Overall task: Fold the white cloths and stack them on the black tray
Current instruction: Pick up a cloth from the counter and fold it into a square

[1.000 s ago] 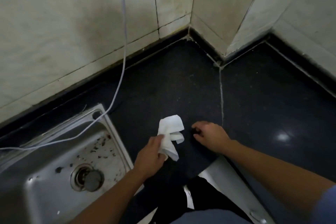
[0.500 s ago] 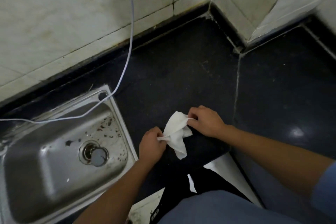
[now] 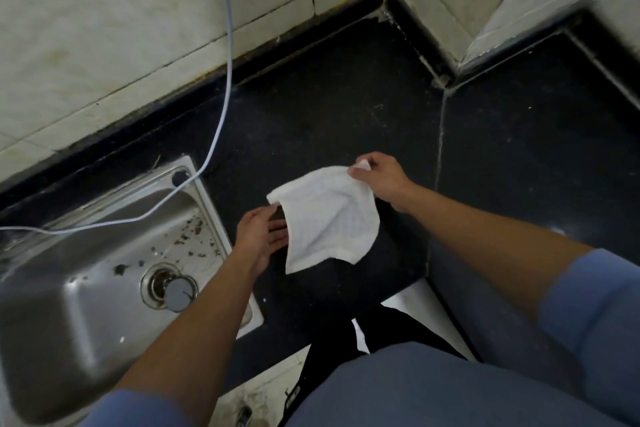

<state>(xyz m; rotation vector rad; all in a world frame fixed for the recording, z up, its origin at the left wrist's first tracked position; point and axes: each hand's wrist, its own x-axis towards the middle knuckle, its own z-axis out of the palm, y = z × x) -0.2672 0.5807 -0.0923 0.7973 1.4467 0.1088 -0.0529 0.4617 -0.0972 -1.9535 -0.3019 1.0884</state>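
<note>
In front of us lay the black counter point(image 3: 346, 107), with the steel sink point(image 3: 86, 288) at its left. Over the counter hung the white cloth point(image 3: 329, 215), spread open, its long axis slanting from the high right corner down toward us. Our right hand point(image 3: 384, 177) pinched that high corner. Our left hand point(image 3: 259, 236), fingers straight and gripping nothing, lay at the cloth's left edge, nearer the free low corner. We could not tell the black tray from the dark top.

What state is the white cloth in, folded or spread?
Spread. The white cloth hangs opened out; the right hand pinches its top corner, the left hand touches its left edge.
</note>
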